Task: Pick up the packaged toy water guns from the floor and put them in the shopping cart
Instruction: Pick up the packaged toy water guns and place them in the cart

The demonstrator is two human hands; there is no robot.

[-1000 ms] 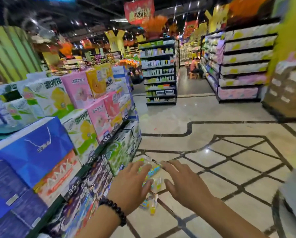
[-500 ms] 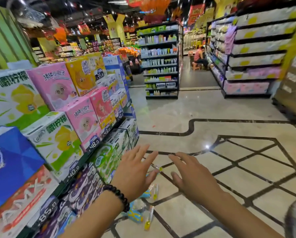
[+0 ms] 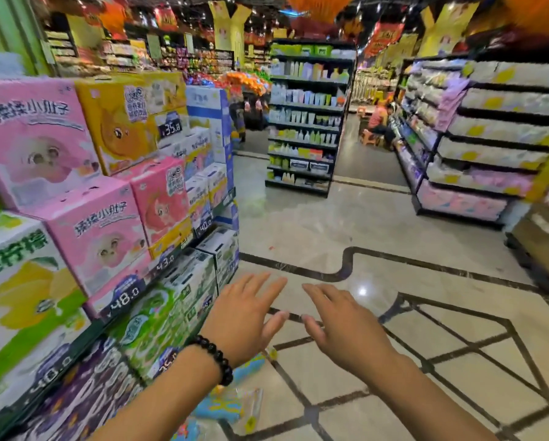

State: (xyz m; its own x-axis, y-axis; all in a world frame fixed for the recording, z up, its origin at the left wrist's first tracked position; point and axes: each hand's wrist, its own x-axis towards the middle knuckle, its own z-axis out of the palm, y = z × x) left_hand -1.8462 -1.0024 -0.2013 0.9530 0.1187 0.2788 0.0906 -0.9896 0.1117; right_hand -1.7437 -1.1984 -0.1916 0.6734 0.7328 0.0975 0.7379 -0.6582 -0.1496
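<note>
Head view: the left hand (image 3: 247, 319) and the right hand (image 3: 346, 329) are held out side by side above the floor (image 3: 330, 224), palms down, fingers straight and spread, and nothing is held in either. A black bead bracelet (image 3: 217, 361) is worn on the left wrist.

The step in hand is judged to be the reach for pickup; no package has been taken yet, and no shopping cart is seen in this view. The packaged toy water guns (image 3: 231, 405) are seen low in the picture, lying on the floor at the foot of the stacked boxes (image 3: 101, 230), partly hidden by the left forearm. Clear plastic wrap with blue and yellow inside can be made out; how many packs lie there cannot be told.

The packs are placed below and behind the fingertips, nearer the wrists than the finger ends, and apart from both hands. For the next move, the hands would need to be drawn back and lowered, and the fingers curled round a pack's edge. The thin, shiny wrap is judged likely to slip or crumple under a loose hold.
</note>
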